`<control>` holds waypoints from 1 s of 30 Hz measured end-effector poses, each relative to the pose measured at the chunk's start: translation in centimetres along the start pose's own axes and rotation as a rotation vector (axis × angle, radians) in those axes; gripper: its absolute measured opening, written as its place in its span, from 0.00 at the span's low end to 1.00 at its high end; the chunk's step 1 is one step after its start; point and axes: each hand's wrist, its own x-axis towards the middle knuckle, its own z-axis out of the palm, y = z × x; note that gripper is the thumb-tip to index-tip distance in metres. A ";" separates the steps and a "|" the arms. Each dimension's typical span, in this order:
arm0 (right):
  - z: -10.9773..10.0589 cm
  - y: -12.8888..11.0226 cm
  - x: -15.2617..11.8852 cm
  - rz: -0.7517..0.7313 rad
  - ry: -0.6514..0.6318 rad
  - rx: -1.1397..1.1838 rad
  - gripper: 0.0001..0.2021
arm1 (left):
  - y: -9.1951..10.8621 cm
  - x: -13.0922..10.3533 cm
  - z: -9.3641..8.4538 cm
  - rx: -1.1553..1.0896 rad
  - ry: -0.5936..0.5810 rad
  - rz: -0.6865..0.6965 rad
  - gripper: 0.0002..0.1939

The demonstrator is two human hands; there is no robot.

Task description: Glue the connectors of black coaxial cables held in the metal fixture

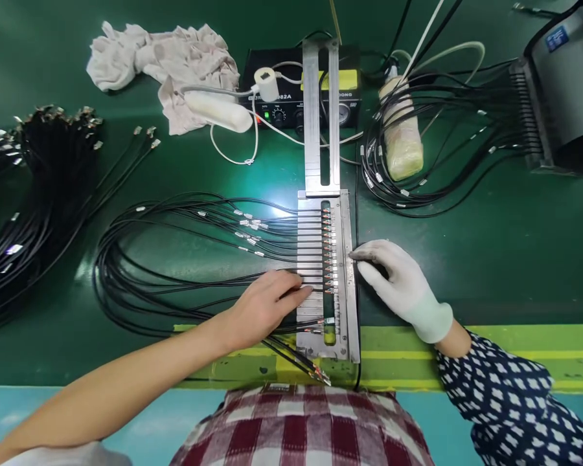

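Note:
A metal slotted fixture (347, 310) lies on the green table, with several black cables side by side in its grooves, their connector ends over the slot. My bare left hand (267, 304) has thumb and fingertips closed on a black cable (319, 290) at the lower grooves. My right hand (396, 281), in a white glove, rests at the fixture's right edge, thumb and forefinger bent toward each other; whether anything is between them I cannot make out. Just below my left hand, two cable ends (315, 330) lie across the fixture, and loose ends (320, 374) hang near its bottom.
Looped cables (109, 272) spread left of the fixture, and a thick bundle (53, 175) lies farther left. Behind are a crumpled cloth (189, 61), a black control box (291, 110) and a wrapped bottle (403, 139). Cables run to a grey roll (571, 84) at right.

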 end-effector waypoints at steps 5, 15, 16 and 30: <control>0.0 0.0 0.2 0.030 -0.003 0.013 0.11 | 0.5 -1.2 0.0 0.058 -0.116 -0.062 0.20; 0.2 0.0 0.0 -0.042 0.037 -0.030 0.07 | 2.7 -1.9 -2.4 -0.286 -0.263 -0.352 0.10; 0.3 0.0 -0.1 -0.042 0.037 -0.038 0.08 | 3.0 -2.1 -2.7 -0.354 -0.273 -0.396 0.07; 0.4 -0.1 -0.1 -0.041 0.044 -0.037 0.07 | 1.0 -1.3 -0.9 -0.301 -0.038 -0.208 0.13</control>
